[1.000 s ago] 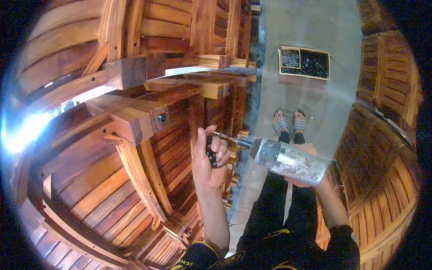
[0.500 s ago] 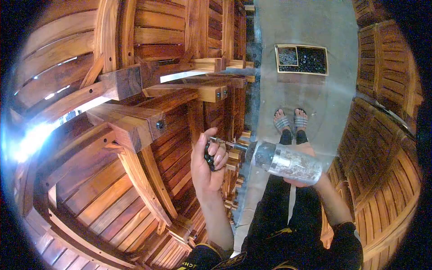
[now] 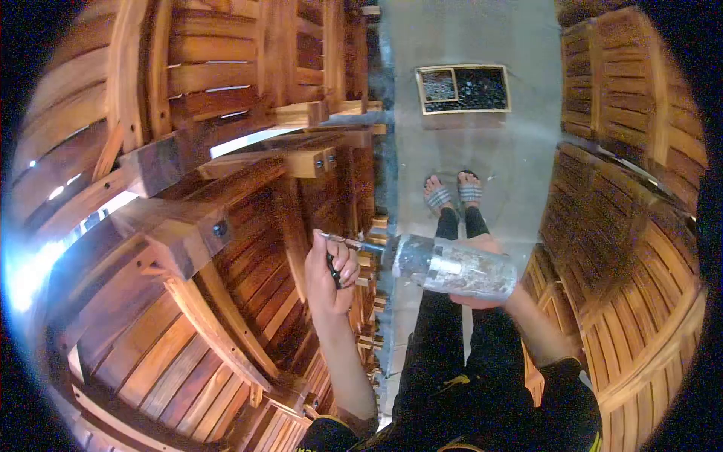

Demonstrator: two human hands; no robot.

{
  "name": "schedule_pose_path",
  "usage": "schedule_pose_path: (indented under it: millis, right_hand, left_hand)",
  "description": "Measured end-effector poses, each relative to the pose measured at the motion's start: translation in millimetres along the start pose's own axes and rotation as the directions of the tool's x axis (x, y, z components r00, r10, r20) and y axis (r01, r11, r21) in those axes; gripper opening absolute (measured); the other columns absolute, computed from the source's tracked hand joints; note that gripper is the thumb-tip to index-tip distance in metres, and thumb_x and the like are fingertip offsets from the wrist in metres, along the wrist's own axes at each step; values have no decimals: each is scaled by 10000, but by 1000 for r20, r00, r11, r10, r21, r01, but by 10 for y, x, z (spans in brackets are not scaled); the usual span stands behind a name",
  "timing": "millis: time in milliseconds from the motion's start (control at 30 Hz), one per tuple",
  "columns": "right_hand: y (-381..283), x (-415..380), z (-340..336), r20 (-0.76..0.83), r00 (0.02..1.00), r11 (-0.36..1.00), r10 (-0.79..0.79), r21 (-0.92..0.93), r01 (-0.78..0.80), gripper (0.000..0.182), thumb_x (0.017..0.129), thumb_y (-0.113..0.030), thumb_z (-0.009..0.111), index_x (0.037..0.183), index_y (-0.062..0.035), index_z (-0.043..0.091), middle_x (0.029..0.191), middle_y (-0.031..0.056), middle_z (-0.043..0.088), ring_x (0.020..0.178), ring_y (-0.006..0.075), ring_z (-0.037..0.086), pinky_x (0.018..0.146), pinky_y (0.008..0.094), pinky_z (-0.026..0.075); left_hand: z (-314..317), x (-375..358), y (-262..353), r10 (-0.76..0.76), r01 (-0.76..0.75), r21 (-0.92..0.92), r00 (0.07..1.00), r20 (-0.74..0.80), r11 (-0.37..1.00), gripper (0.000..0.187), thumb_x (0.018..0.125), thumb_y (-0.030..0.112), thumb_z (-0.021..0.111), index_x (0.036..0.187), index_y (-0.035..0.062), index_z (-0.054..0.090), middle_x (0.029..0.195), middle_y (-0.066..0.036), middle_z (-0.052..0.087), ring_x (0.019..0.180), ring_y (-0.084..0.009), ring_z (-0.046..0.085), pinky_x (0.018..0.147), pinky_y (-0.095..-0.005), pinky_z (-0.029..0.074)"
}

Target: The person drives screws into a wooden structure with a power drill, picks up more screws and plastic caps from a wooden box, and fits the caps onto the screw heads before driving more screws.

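2 hands: both bare, both busy at 1 power drill [image 3: 452,267], held level in front of the person's waist.
Right hand [image 3: 482,290]: under and behind the grey, worn drill body, palm up, fingers wrapped round it; only the thumb edge and wrist show.
Left hand [image 3: 327,275]: curled narrow, fingers [image 3: 348,264] folded over a small bunch of dark screws [image 3: 332,267] pressed into the palm.
Drill bit [image 3: 343,241]: thin, points left from the chuck and passes just above the left fingertips, touching or almost touching them; I cannot tell which.
Screws versus fingers: the dark pieces sit inside the fist, under the bent fingers and beside the thumb, just below the bit.
Furniture: stacked wooden chair frames [image 3: 226,188] fill the left half, with a bolt head [image 3: 220,228] in the end of the nearest beam, left of the left hand and well apart from it.
More furniture: slatted wooden panels [image 3: 625,226] stand at the right.
Floor: grey concrete [image 3: 482,143] runs between the stacks; the person's feet in striped sandals [image 3: 452,192] stand on it.
Box: 1 shallow tray of dark hardware [image 3: 463,89] lies on the floor beyond the feet.
Change since 0.5 s ago: the view has swung, so hands, drill and tray all sit further left in the frame; the left fingers look more tightly closed; the bit stays at the fingertips.
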State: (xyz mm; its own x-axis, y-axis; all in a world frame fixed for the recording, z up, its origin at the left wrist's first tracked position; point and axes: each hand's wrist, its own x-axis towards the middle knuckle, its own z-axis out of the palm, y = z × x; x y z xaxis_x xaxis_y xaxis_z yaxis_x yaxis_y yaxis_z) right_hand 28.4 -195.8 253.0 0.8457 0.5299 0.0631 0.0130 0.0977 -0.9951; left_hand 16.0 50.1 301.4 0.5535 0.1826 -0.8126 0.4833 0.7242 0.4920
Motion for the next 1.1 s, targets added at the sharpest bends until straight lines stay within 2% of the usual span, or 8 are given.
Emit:
schedule_pose_path:
  millis: [100, 167, 300, 367, 700, 767, 1067, 1100]
  right_hand:
    - [-50, -20, -29, 6, 999, 997, -31, -74, 32, 392, 611, -208, 713, 966, -69, 618, 969, 141, 635, 807, 308, 629, 695, 338, 512]
    - [-121, -43, -86, 42, 980, 980, 192, 39, -194, 384, 621, -204, 705, 963, -57, 609, 965, 134, 632, 799, 310, 628, 688, 351, 510]
    - [15, -167, -131, -99, 995, 991, -8, -131, -5, 265, 591, -132, 687, 831, -54, 605, 777, 80, 615, 642, 223, 597, 603, 298, 480]
    - [105, -263, -163, -50, 993, 994, 110, 7, -110, 264, 595, -132, 684, 835, -57, 604, 779, 87, 615, 650, 241, 599, 607, 306, 483]
    - [39, -152, -345, -159, 985, 996, 70, 68, -60, 284, 621, -212, 698, 847, -70, 603, 814, 106, 624, 706, 300, 614, 647, 350, 499]
    - [123, -196, -360, -128, 991, 992, -31, -123, 15, 298, 624, -214, 701, 869, -69, 611, 838, 118, 630, 726, 317, 616, 663, 363, 500]
    - [62, -57, -419, -111, 994, 999, -22, -44, 17, 258, 640, -225, 706, 829, -76, 612, 835, 120, 626, 742, 336, 610, 683, 373, 498]
    - [103, -53, -429, -112, 981, 982, -160, -116, 147, 304, 634, -222, 728, 883, -87, 618, 839, 104, 638, 739, 310, 620, 674, 363, 500]
  left_hand:
    - [-245, 273, -343, -142, 140, -23, 982, -128, 990, 355, 930, 371, 470, 654, 153, 421, 513, 25, 371, 376, -84, 336, 334, -207, 222]
    - [-500, 500, -625, -322, 283, -203, 928, -190, 937, 335, 920, 382, 486, 677, 157, 433, 514, 22, 377, 366, -90, 344, 334, -200, 225]
    - [-658, 638, -1035, -407, 367, -230, 898, -166, 902, 226, 913, 340, 501, 818, 135, 508, 611, 9, 447, 463, -87, 397, 383, -190, 272]
    - [-682, 634, -1138, -444, 408, -229, 886, -134, 884, 211, 910, 323, 503, 870, 117, 528, 657, 4, 467, 507, -83, 400, 408, -188, 290]
    - [49, 575, -713, -153, 153, -12, 984, -93, 988, 229, 939, 269, 423, 898, 56, 496, 612, -30, 421, 469, -117, 399, 352, -197, 282]
    - [109, 518, -548, -95, 92, 28, 988, 121, 995, 240, 883, 291, 455, 904, 77, 562, 702, -35, 560, 499, -103, 461, 360, -210, 314]
    - [534, 283, -201, -42, 49, -51, 991, 125, 998, 227, 943, 269, 453, 944, 48, 501, 603, -8, 377, 454, -77, 342, 361, -188, 249]
    - [538, 252, -181, -24, 28, -32, 992, 125, 999, 245, 946, 286, 449, 944, 48, 507, 584, -5, 367, 444, -78, 337, 359, -187, 247]
